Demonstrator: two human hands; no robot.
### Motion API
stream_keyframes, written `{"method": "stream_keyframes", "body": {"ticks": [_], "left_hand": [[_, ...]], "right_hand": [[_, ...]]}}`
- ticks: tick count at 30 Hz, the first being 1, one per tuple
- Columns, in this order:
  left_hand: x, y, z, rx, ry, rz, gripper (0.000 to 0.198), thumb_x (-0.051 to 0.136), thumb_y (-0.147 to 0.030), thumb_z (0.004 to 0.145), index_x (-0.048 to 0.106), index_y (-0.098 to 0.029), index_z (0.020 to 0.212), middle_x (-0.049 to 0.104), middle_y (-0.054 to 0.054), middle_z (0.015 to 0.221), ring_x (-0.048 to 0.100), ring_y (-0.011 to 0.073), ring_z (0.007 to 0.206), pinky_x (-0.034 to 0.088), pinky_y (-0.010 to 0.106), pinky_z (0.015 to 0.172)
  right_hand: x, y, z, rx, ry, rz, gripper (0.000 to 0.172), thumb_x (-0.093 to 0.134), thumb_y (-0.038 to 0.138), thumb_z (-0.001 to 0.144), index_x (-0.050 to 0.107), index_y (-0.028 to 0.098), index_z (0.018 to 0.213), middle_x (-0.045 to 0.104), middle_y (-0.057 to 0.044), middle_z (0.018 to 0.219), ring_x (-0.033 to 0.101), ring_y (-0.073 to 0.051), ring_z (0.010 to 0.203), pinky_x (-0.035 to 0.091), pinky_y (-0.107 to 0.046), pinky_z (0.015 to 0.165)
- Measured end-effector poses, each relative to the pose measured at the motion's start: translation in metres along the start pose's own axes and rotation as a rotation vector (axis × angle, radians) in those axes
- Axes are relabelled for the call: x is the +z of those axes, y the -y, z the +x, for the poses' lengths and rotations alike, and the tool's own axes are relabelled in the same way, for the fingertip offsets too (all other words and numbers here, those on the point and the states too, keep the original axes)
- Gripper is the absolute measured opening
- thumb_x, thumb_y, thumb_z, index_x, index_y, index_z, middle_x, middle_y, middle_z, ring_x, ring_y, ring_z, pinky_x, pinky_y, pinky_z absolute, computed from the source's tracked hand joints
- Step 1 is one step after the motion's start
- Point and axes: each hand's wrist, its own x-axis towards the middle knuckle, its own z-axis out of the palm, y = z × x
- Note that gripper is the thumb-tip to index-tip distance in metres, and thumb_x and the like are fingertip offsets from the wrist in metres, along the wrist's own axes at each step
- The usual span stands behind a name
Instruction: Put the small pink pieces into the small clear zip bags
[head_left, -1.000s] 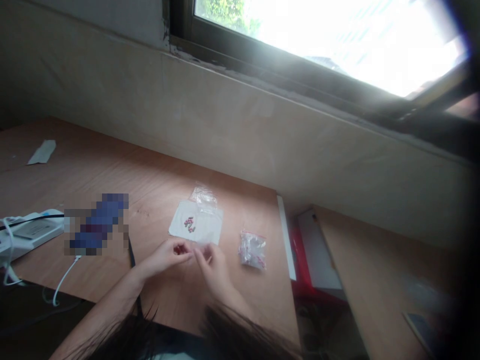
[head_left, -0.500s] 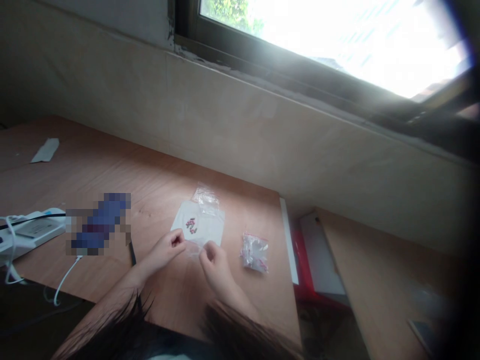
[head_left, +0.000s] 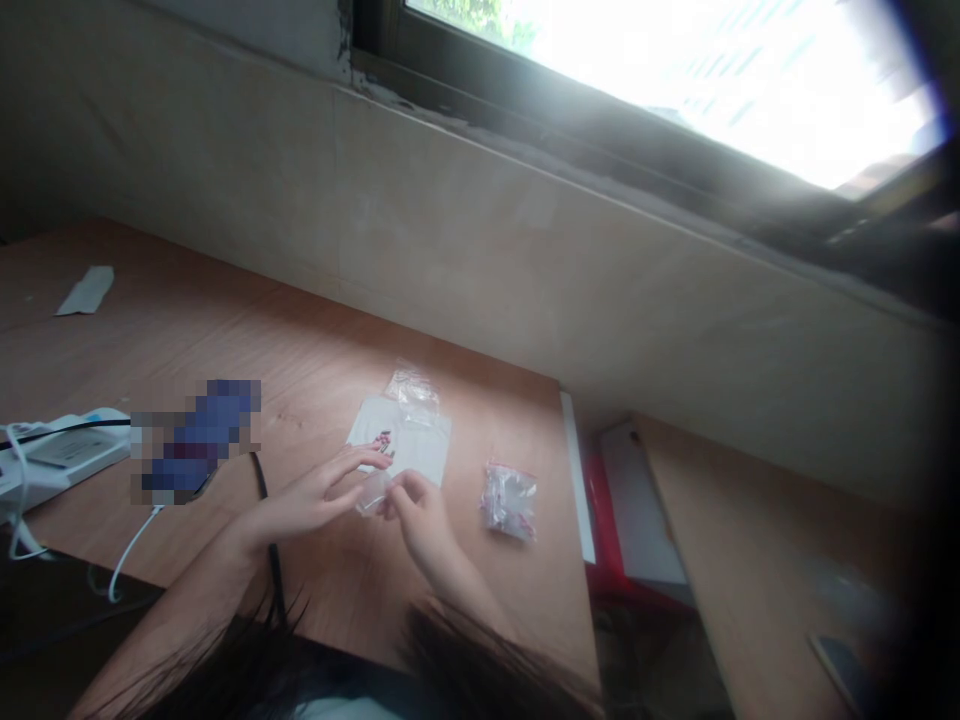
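My right hand (head_left: 420,517) pinches a small clear plastic bag (head_left: 373,492) between thumb and fingers, just above the wooden tabletop (head_left: 465,620). My left hand (head_left: 311,502) lies to its left with fingers stretched out, the thumb close to the bag's edge. The fingertips reach the near edge of a white square pad (head_left: 409,445). Small pink-red pieces (head_left: 382,440) lie on that pad, partly hidden behind my left fingertips. A crumpled clear bag (head_left: 412,392) lies at the pad's far edge, and a zip bag of red bits (head_left: 510,501) sits to the right.
A white power strip (head_left: 64,450) with cables lies at the left, beside a pixelated blurred patch (head_left: 199,440). A white cable (head_left: 133,550) trails toward the table's near edge. A red-and-white folder (head_left: 634,520) stands beyond the table's right edge, below a bright window (head_left: 675,80).
My left hand has opened from a pinch, its fingers stretching right toward the pink-red pieces. The small clear bag now sits lower, in my right hand's pinch. The view has shifted slightly.
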Motion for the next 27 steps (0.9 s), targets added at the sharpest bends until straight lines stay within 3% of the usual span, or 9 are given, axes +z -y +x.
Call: {"method": "stream_keyframes", "body": {"ticks": [5,9,11,15,20,27], "left_hand": [[-0.004,-0.004,-0.005,-0.036,0.001,0.045,0.057,0.056,-0.032,0.071,0.030,-0.025,0.121,0.039,0.005,0.124,0.035,0.0200,0.115,0.030,0.035,0.097],[-0.004,0.010,0.001,0.032,-0.122,0.190,0.048,0.056,-0.033,0.071,0.038,-0.023,0.114,0.045,0.007,0.115,0.039,0.0204,0.110,0.032,0.036,0.094],[-0.005,0.020,0.004,0.048,-0.171,0.281,0.044,0.055,-0.034,0.071,0.040,-0.023,0.112,0.047,0.006,0.112,0.040,0.0206,0.108,0.033,0.036,0.092],[-0.008,0.035,0.011,0.019,-0.218,0.484,0.041,0.056,-0.036,0.070,0.045,-0.022,0.107,0.050,0.006,0.108,0.041,0.0226,0.104,0.029,0.040,0.091],[-0.006,0.042,0.016,-0.034,-0.186,0.594,0.039,0.053,-0.036,0.071,0.046,-0.021,0.107,0.050,0.006,0.106,0.041,0.0232,0.102,0.026,0.041,0.090],[-0.005,0.049,0.016,-0.054,-0.178,0.618,0.039,0.052,-0.036,0.071,0.046,-0.021,0.106,0.051,0.006,0.105,0.042,0.0225,0.100,0.025,0.038,0.089]], "right_hand": [[0.005,0.001,0.010,0.051,0.048,0.157,0.012,0.047,0.021,0.068,0.048,0.015,0.057,0.051,0.002,0.050,0.047,-0.009,0.048,0.037,-0.022,0.053],[0.002,-0.006,0.018,0.103,0.110,0.204,0.018,0.045,0.032,0.071,0.048,0.015,0.064,0.055,-0.001,0.057,0.049,-0.010,0.049,0.038,-0.024,0.053],[-0.003,-0.015,0.027,0.103,0.027,0.094,0.023,0.043,0.036,0.073,0.047,0.016,0.064,0.055,-0.001,0.058,0.048,-0.010,0.049,0.037,-0.024,0.051],[-0.012,-0.039,0.052,0.039,-0.268,-0.406,0.020,0.050,0.036,0.068,0.047,0.016,0.064,0.053,-0.001,0.060,0.048,-0.012,0.055,0.033,-0.023,0.052],[-0.014,-0.054,0.072,0.087,-0.236,-0.701,0.022,0.050,0.036,0.068,0.052,0.015,0.071,0.058,-0.005,0.067,0.051,-0.014,0.060,0.032,-0.023,0.052],[-0.012,-0.047,0.074,0.147,-0.198,-0.702,0.018,0.053,0.030,0.065,0.057,0.013,0.069,0.061,-0.006,0.067,0.054,-0.015,0.062,0.033,-0.022,0.052]]}}
